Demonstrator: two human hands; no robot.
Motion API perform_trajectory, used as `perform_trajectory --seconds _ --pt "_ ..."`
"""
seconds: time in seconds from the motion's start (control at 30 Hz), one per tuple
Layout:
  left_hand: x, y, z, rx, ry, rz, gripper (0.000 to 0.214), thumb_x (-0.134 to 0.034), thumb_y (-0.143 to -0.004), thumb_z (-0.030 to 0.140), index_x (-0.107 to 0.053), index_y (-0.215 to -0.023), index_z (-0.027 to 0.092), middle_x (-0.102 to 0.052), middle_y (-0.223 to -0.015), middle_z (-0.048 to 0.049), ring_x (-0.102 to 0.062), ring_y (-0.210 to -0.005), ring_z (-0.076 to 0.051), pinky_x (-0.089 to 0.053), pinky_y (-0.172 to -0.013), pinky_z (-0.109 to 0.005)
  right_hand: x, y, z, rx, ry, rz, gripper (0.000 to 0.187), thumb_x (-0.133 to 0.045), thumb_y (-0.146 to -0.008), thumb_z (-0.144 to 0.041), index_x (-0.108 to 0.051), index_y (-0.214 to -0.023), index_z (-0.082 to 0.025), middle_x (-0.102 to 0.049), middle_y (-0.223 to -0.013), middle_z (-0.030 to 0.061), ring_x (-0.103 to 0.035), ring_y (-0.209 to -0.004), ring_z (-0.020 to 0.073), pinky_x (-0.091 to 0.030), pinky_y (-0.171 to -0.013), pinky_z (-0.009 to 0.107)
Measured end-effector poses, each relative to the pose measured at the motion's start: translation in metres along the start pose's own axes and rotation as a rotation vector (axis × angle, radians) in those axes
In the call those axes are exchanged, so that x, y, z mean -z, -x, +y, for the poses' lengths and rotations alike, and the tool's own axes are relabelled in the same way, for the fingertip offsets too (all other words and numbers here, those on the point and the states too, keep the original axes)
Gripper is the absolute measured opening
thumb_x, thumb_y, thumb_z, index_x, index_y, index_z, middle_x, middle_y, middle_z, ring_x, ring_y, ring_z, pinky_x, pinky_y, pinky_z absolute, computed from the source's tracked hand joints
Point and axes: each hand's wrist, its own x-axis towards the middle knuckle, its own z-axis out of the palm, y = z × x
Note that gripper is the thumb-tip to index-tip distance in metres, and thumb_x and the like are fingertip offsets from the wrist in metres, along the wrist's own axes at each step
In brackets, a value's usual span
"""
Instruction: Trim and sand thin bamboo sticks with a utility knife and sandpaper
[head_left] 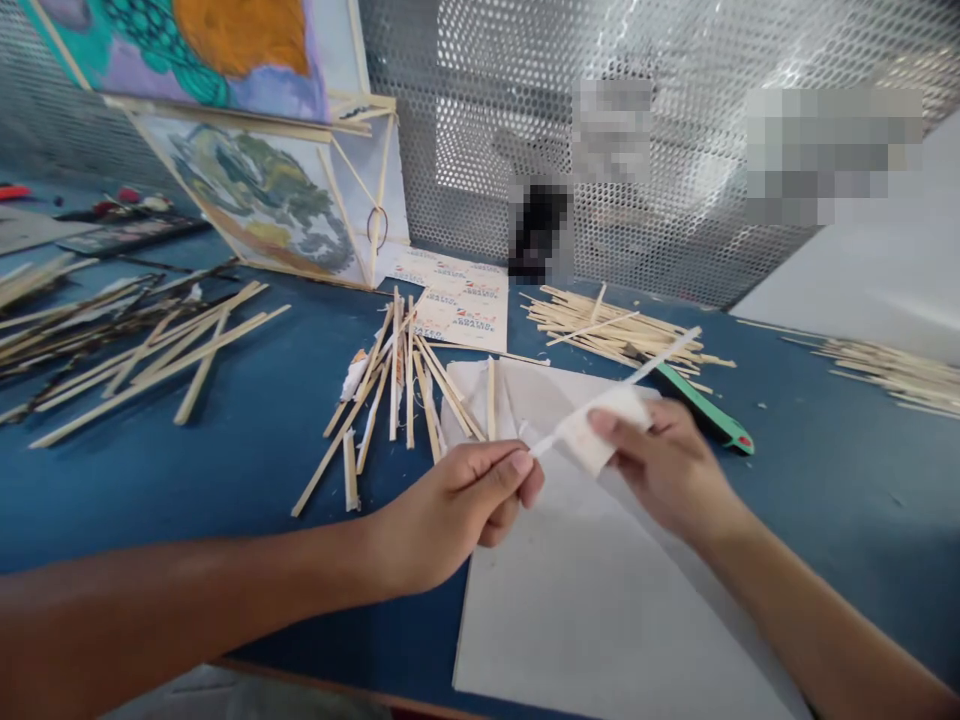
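Note:
My left hand [480, 490] is closed, pinching the lower end of a thin wooden stick [669, 352] that slants up to the right. Folded around the middle of that stick is a pale piece of sandpaper [600, 440], gripped between the thumb and fingers of my right hand [675, 465]. The right hand is slightly blurred. Both hands are above a large white sheet of paper [585, 610]. A green-handled cutter [709, 410] lies just beyond my right hand, its front end among loose sticks.
Loose sticks [405, 380] lie left of the paper, with another pile [585, 325] behind it and more [900, 370] at far right. A printed abrasive sheet [465, 295] lies near the perforated metal screen [480, 120]. Painted panels on a stick frame [262, 190] stand at back left.

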Motion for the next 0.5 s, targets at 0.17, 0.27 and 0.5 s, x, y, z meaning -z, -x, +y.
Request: perform_trajectory --seconds 0.17,0.27,0.5 --pt "-0.001 -0.002 0.003 0.039 0.043 -0.04 0.037 -0.042 -0.108 0.04 -0.051 -0.08 0.018 -0.026 -0.054 0.0112 -0.015 -0.048 -0.007 -0.015 -0.047 -0.025 0.01 -0.004 -0.001 0.01 0.027 -0.056 0.036 -0.079 -0.086 -0.044 -0.065 -0.066 -0.017 -0.051 -0.061 -0.0009 -0.041 -0.055 0.0103 -0.033 -0.049 0.024" --pt "-0.001 -0.002 0.005 0.043 0.065 -0.061 0.038 -0.042 -0.108 0.04 -0.05 -0.079 0.018 -0.024 -0.054 0.0115 -0.014 -0.048 -0.007 -0.014 -0.047 -0.025 0.008 -0.002 0.0 0.029 0.13 -0.194 0.036 -0.075 -0.09 -0.043 -0.066 -0.068 -0.016 -0.053 -0.065 0.0008 -0.042 -0.058 0.0111 -0.031 -0.05 0.025" --pt "-0.002 -0.004 0.008 0.046 0.073 -0.064 0.038 -0.042 -0.108 0.04 -0.048 -0.078 0.018 -0.024 -0.055 0.0107 -0.014 -0.049 -0.008 -0.015 -0.047 -0.024 -0.007 -0.003 -0.003 0.046 0.194 -0.261 0.032 -0.072 -0.092 -0.043 -0.07 -0.074 -0.017 -0.054 -0.066 0.0006 -0.044 -0.06 0.0123 -0.035 -0.055 0.026"
